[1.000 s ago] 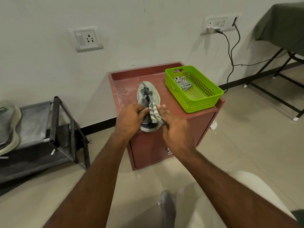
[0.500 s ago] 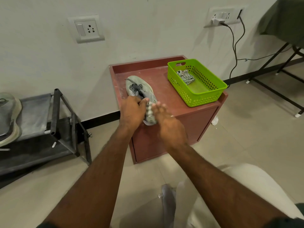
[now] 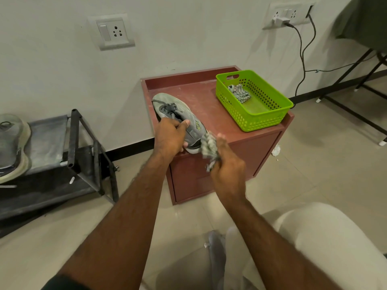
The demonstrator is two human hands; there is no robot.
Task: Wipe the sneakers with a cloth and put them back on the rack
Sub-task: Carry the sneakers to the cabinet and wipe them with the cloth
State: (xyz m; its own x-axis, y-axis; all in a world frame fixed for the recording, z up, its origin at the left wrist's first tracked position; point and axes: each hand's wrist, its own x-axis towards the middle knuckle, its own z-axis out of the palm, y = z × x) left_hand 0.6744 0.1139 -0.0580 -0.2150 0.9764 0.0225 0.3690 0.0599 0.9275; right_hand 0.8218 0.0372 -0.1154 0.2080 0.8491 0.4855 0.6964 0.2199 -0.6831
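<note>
The rack (image 3: 83,143) stands at the left against the wall, with one sneaker already lying on its upper shelf at the frame's edge; whether that one has been wiped cannot be told. Right of it is the red cabinet, whose top serves as the surface (image 3: 211,105). A green basket (image 3: 257,101) sits on the surface's right side with a second striped rag inside it.

The sneaker (image 3: 178,116) being cleaned lies tilted on the surface's left front part, toe toward the wall, heel hanging over the near edge. The left hand (image 3: 169,137) grips it at the collar, thumb over the side. The right hand (image 3: 226,170) is curled round a bunched striped cloth (image 3: 209,145), which touches the heel end of the shoe; the cloth is blurred, which suggests a rubbing stroke.

By my reading the wiping is under way, at the heel and side panel. Still left: finishing this shoe, carrying it to the rack beside the other, and probably dropping the cloth in the basket.
</note>
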